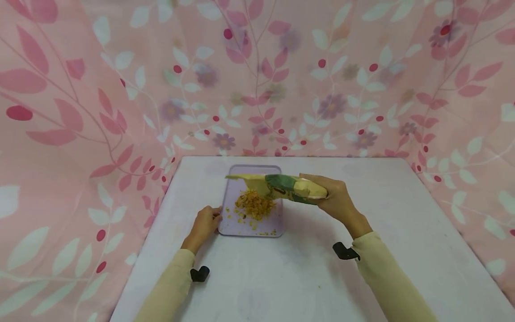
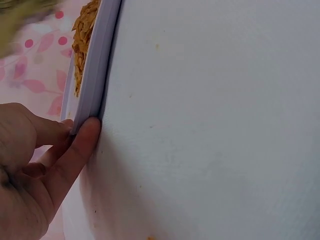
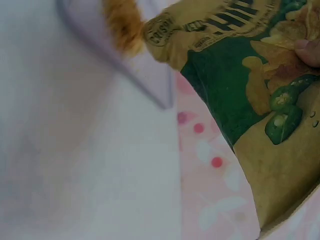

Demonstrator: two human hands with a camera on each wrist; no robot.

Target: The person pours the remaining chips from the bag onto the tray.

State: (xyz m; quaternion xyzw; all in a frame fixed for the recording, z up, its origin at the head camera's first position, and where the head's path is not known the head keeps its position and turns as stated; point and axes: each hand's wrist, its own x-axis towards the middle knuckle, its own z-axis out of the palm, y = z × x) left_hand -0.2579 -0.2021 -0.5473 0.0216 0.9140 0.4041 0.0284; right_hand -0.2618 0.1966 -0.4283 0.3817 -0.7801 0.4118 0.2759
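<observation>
A lilac tray [image 1: 234, 191] lies on the table with a heap of crushed chips [image 1: 255, 205] on it and loose crumbs around the heap. At its near left edge, my left hand [image 1: 203, 225] pinches the rim between thumb and finger, as the left wrist view shows along the tray wall [image 2: 96, 75]. My right hand [image 1: 337, 197] grips the end of a yellow and green chip bag [image 1: 283, 185]. The bag is held sideways above the tray, its flattened end over the heap. Printed chips and jalapeño slices show on the bag [image 3: 225, 95] in the right wrist view.
A white-covered table [image 1: 306, 277] bears the tray, with a few small crumbs scattered on the cover. Pink floral cloth [image 1: 257, 89] hangs behind and on both sides of the table. Each forearm wears a black band mount [image 1: 345, 251] at the sleeve cuff.
</observation>
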